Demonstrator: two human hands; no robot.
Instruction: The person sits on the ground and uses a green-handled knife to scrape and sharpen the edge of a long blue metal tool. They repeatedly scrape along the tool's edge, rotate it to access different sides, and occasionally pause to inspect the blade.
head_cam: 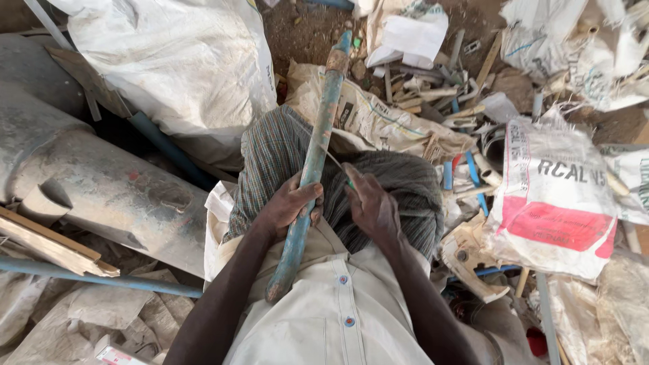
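We note a long blue pipe [312, 165], round in section, its paint worn and crusted with pale dirt, running on a slant from our lap up toward the bare earth; the far end carries a brownish, rusty-looking collar and the near end rests against our cream shirt [338, 318], a smooth buttoned cloth. Our left hand [287, 206] is wrapped around the pipe below its middle, fingers curled over the front and thumb behind, a full closed grasp, so most of the pipe's length stands beyond the grip and a shorter part hangs below it. Our right hand [370, 203] lies just right of the pipe, fingers bent and drawn together on a thin greenish strip [338, 165] that arcs from the pipe to the fingertips; how firmly it pinches we cannot tell. Under the pipe, across our knees, lies checked woven cloth [277, 155], finely striped and soft. Left of the pipe sits a big grey cylinder [101, 182], dull and scuffed, with a bulging white woven sack [176, 61] above it. Right of the pipe lie a printed white sack with a red patch [558, 196] and a heap of short pipe offcuts [439, 94], pale and blue, on brown dirt.
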